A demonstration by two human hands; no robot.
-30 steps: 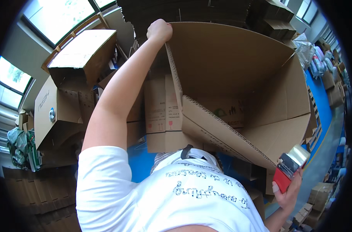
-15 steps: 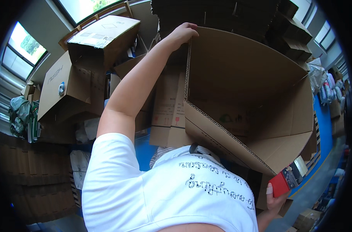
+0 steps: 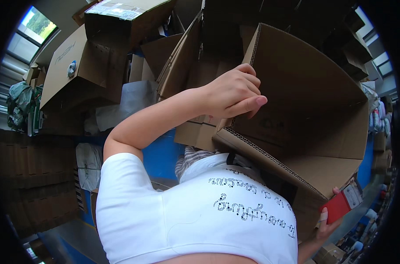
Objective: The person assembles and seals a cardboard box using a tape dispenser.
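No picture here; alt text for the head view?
A person's left hand is at the left edge of a large open cardboard box. The right hand holds a red tape dispenser by the box's near corner; more cartons stand at left.

Warehouse, judging by stacked cardboard (image 3: pixel 37 176).

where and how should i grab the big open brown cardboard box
Probably by the left edge of the box, pinched from the left, thumb inside and fingers outside: the corrugated wall is thin there and borders the opening. The left hand is close by; the right hand holds a red handheld tape dispenser.
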